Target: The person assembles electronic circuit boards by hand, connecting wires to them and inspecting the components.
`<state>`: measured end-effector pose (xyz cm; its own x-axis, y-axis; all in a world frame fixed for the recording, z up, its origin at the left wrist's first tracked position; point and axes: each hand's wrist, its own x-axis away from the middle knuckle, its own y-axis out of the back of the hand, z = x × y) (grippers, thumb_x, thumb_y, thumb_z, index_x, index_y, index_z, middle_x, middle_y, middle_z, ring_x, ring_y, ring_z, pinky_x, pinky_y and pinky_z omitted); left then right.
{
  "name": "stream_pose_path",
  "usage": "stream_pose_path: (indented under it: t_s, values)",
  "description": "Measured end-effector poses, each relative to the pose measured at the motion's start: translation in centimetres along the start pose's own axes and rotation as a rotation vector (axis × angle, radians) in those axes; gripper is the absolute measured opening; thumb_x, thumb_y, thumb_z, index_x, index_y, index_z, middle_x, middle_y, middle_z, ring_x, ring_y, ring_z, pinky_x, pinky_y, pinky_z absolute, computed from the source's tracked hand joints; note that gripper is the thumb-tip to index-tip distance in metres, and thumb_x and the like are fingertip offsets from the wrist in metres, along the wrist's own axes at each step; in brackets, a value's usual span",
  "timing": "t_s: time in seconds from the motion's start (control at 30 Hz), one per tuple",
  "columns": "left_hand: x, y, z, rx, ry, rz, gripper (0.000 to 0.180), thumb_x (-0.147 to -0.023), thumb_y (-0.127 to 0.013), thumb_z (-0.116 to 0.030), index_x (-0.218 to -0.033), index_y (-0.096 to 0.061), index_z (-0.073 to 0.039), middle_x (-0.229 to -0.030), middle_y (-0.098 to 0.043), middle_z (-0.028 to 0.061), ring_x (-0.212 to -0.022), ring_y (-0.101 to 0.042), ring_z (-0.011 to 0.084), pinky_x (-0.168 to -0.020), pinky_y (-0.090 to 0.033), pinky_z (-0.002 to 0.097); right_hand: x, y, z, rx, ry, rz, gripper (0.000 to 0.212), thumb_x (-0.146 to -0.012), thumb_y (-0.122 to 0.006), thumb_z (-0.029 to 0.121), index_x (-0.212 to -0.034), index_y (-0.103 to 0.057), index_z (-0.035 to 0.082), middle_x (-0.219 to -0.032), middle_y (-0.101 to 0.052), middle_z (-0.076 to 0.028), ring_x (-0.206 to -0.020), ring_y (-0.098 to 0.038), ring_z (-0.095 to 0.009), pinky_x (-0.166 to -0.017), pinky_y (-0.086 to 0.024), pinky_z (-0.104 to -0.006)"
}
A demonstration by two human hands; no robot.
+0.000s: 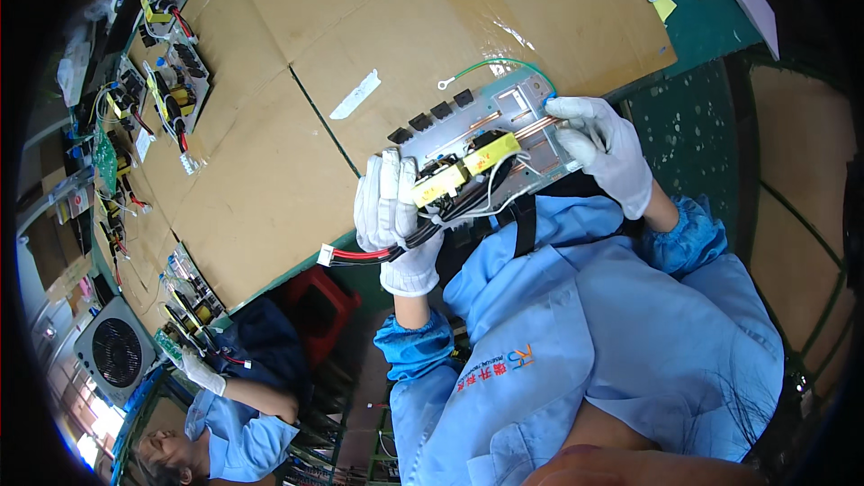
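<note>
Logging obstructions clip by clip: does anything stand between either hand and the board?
Nothing visible but the gloves. The left hand grasps the left end of the board; the right hand is at its right end. The cable crosses in front of the left hand, not visibly parting it from the board.

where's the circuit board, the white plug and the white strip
circuit board (493,154): head view, on the yellow block near its middle
white plug (326,255): head view, on its body
white strip (356,94): head view, on its middle
</note>
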<state>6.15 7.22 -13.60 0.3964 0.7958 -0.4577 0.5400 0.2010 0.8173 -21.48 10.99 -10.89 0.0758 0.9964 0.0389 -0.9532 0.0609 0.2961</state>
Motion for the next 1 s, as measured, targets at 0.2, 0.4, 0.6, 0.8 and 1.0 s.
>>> stream_pose_path:
  t_s: [0.2,0.4,0.6,0.8,1.0]
  values:
    - [-2.8,1.2,0.2,0.063,0.132,-0.157,0.026,-0.075,-0.071,-0.016,-0.096,-0.066,-0.001,-0.090,-0.066,0.0133,-0.082,-0.064,0.0306,-0.075,-0.049,0.0394,-2.7,2.3,2.6,-0.136,-0.025,0.091,0.041,-0.101,-0.041,0.037,-0.122,-0.062,0.008,-0.094,-0.065,-0.007,-0.049,-0.045,-0.006,-0.048,-0.039,-0.0197]
    - [-7.4,0.9,0.6,0.361,0.388,-0.090,0.020,-0.089,-0.064,-0.023,-0.078,-0.063,-0.005,-0.068,-0.053,0.0114,-0.063,-0.051,0.0307,-0.061,-0.041,0.0393,-7.9,1.4,2.8,-0.168,-0.042,-0.046,0.033,-0.091,-0.064,0.020,-0.113,-0.061,-0.005,-0.083,-0.063,-0.007,-0.063,-0.056,-0.011,-0.057,-0.047,-0.0257]
    - [-8.2,-0.3,1.3,0.349,0.361,-0.157,0.021,-0.092,-0.061,-0.023,-0.080,-0.065,-0.006,-0.066,-0.055,0.0108,-0.062,-0.053,0.0287,-0.059,-0.041,0.0385,-9.4,1.4,2.2,-0.104,0.004,-0.089,0.038,-0.090,-0.066,0.023,-0.113,-0.061,-0.006,-0.089,-0.066,-0.010,-0.065,-0.057,-0.013,-0.061,-0.048,-0.0255]
    - [-8.6,-0.3,1.1,0.353,0.380,-0.131,0.021,-0.092,-0.060,-0.022,-0.080,-0.064,-0.006,-0.067,-0.055,0.0105,-0.064,-0.054,0.0287,-0.062,-0.042,0.0378,-9.7,1.3,1.0,-0.090,0.030,-0.109,0.035,-0.090,-0.063,0.017,-0.115,-0.059,-0.007,-0.096,-0.068,-0.013,-0.075,-0.063,-0.014,-0.069,-0.051,-0.0257]
    - [-8.1,-0.6,1.6,0.326,0.308,-0.178,0.025,-0.095,-0.061,-0.023,-0.092,-0.068,0.001,-0.070,-0.062,0.0106,-0.061,-0.054,0.0192,-0.059,-0.043,0.0322,-9.5,0.9,1.4,-0.189,-0.028,-0.078,0.032,-0.090,-0.061,0.011,-0.116,-0.059,-0.006,-0.101,-0.068,-0.014,-0.076,-0.065,-0.014,-0.069,-0.053,-0.0278]
